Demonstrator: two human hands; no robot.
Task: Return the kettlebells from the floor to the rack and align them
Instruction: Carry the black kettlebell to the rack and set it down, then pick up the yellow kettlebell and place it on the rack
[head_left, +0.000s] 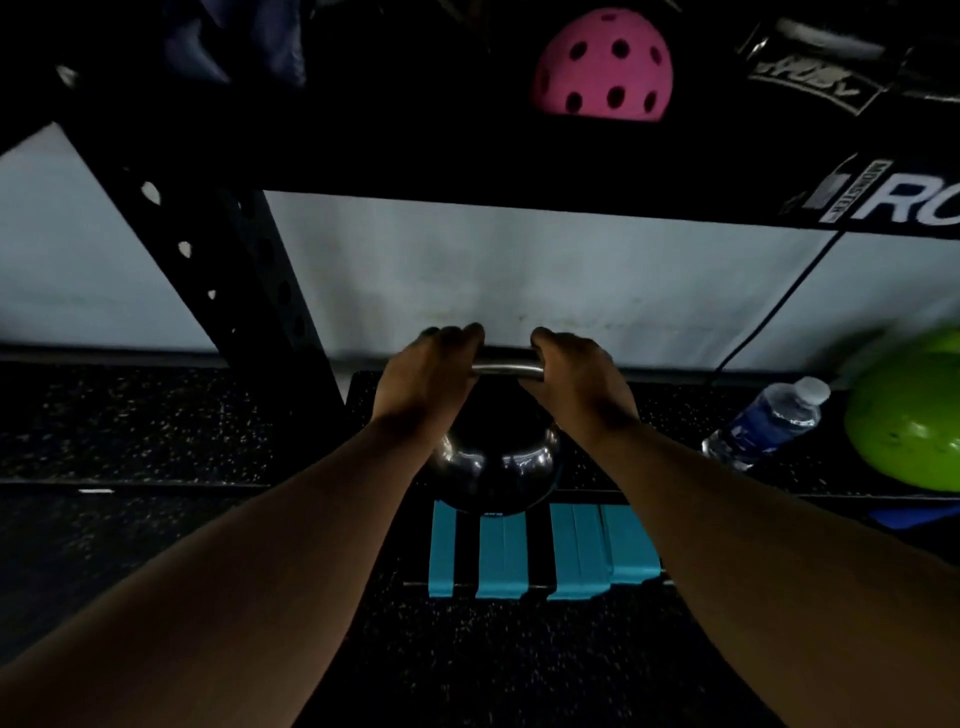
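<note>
Both bare hands grip the steel handle (506, 370) of a dark, glossy kettlebell (496, 467): the left hand (426, 379) wraps the handle's left end and the right hand (582, 384) wraps its right end, with the fingers (457, 335) of each hand curled over the top of the bar and closed tight around it, leaving a short bare stretch of metal showing between them. The kettlebell's round body sits below the hands, between the two forearms, at the front edge of the low black rack shelf (649, 410) with its speckled rubber surface; whether it rests on the shelf or is held just above it cannot be told. Just in front of it, on the speckled floor (156, 545), lie teal blocks (540, 551) side by side. To the right on the shelf, a clear water bottle (769, 423) lies tilted, near a lime-green ball (909, 421). A black perforated rack upright (223, 270) slants at the left, and a dark crossbeam (467, 161) with white lettering spans above. Over that beam sits a pink ball with holes (605, 70).
</note>
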